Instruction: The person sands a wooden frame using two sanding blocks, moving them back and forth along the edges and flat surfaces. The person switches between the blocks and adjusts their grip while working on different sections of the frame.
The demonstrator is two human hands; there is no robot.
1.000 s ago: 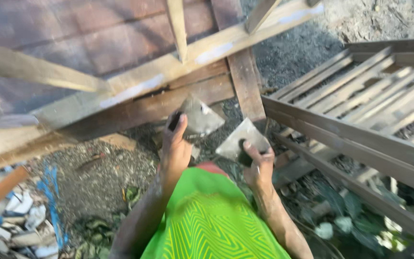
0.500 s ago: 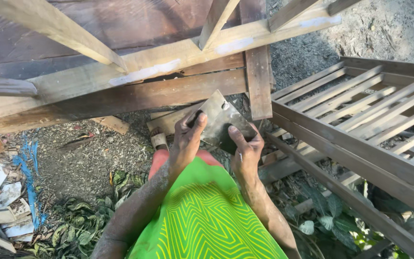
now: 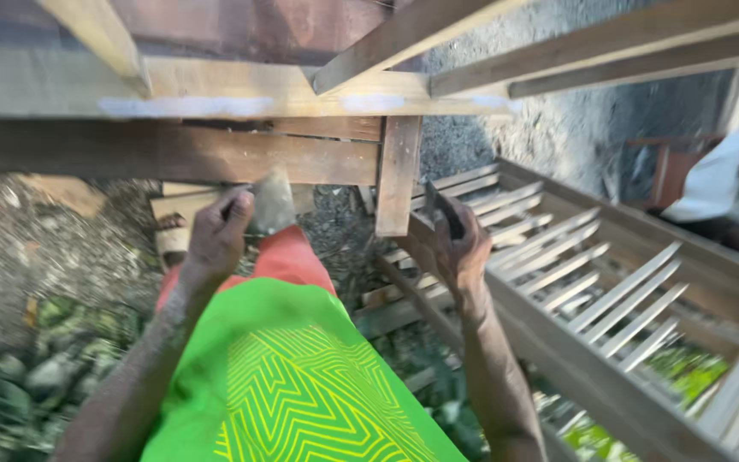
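Left hand (image 3: 215, 235) has its grip closed on a grey flat-bladed tool (image 3: 271, 204), blade up and forward, just under the long horizontal beam (image 3: 215, 154). Right hand (image 3: 462, 248) has its grip wrapped round a dark, narrow tool (image 3: 440, 207); too blurred for me to call its kind. It sits just beside the short upright post (image 3: 397, 175), over the near edge of the slatted wooden frame (image 3: 609, 282).

Risk, my read: both hands loaded, and the frame is blurred enough that I can't judge footing. The grey blade is close to the beam, so a snag there could twist it out of the fingers. The right wrist is near the slat edges; a slip would scrape it or drop the tool between the slats.

Surface: bare ground, gravel and dirt (image 3: 558, 128) at the far right, leaf litter (image 3: 53, 368) at the near left. Pale timber rails (image 3: 241, 94) cross overhead. White sack (image 3: 712, 180) by the far right edge. Outdoors, daylight. Green patterned shirt (image 3: 301, 385) and orange shorts (image 3: 288, 257) fill the lower centre.
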